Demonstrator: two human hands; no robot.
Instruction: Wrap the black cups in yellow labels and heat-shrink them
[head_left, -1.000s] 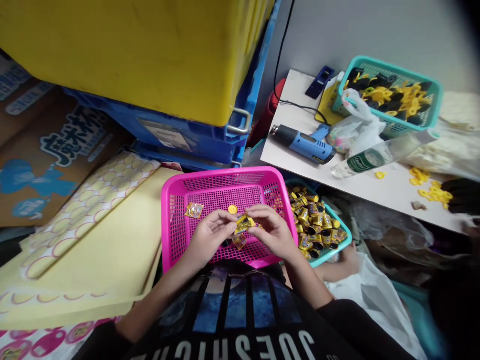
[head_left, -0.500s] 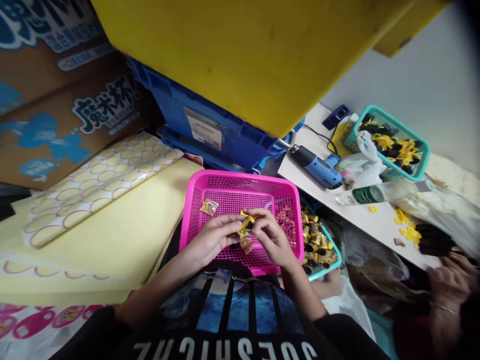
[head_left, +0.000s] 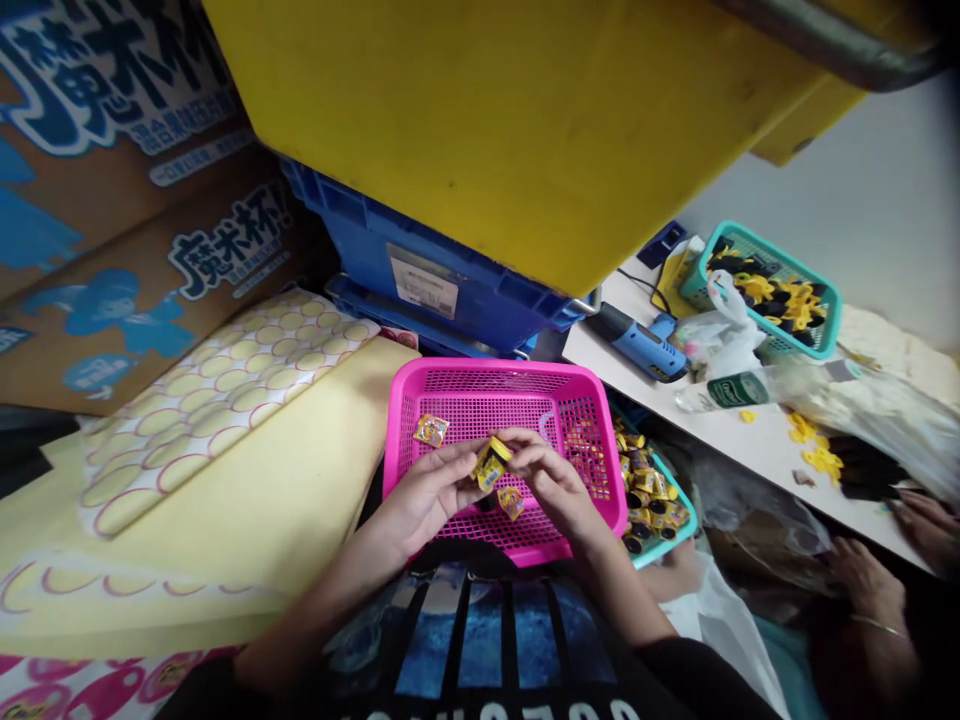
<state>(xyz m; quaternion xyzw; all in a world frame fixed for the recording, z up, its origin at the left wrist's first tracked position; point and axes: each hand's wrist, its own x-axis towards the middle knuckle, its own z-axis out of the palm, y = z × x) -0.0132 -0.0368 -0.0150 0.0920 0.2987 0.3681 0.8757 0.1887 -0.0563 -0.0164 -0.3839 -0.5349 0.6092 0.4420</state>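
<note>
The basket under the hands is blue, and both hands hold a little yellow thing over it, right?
Not blue: the head view shows the basket is pink. The left hand and right hand do hold the little yellow thing over it.

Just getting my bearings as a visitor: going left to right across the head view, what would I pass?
Cardboard box, sheet of round stickers, left hand, small yellow-wrapped piece, right hand, nearer teal basket, another person's hand.

"魔术杯" in blue on cardboard box (head_left: 142,300)
</note>
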